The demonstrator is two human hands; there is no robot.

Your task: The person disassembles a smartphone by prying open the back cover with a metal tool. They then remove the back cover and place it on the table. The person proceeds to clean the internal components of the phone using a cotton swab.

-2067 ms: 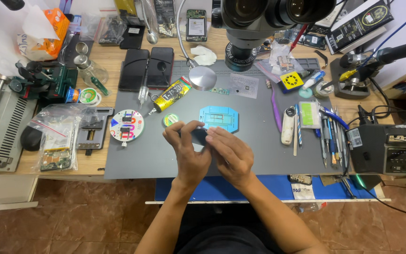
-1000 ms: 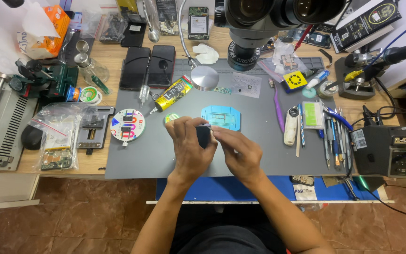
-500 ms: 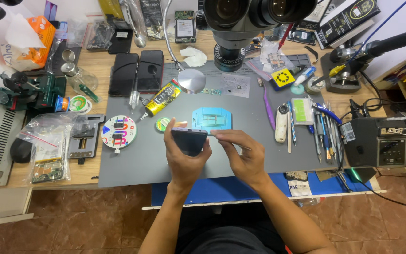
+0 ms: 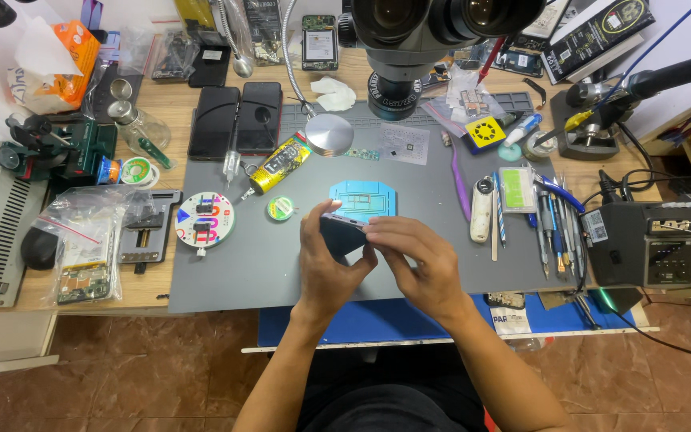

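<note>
- Since the earlier frames, both hands are sitting a little lower and nearer the front of the mat, and the dark phone-like device (image 4: 344, 233) is now tilting up on edge rather than lying flat under them.
- I am seeing my left hand (image 4: 328, 260) wrapping around the device from below, fingers closed on its body, probably to steady it.
- My right hand (image 4: 417, 260) is pinching narrowly at the device's upper edge, thumb and forefinger together; whether a small tool is between them, I cannot tell.
- I am holding the device just above the grey mat (image 4: 233, 276), in front of the blue fixture plate (image 4: 361, 196), likely so a dropped part lands on the mat.
- Just left, a small green reel (image 4: 280, 209) and a round white dial-like disc (image 4: 205, 218) are lying within easy reach.
- A yellow glue tube (image 4: 277, 166) is pointing toward two dark phones (image 4: 237, 118) at the mat's back edge.
- To the right, tweezers and pens (image 4: 549, 224) are lining up beside a soldering station (image 4: 649, 248).
- A microscope (image 4: 409, 40) is hanging over the table (image 4: 153, 292).
</note>
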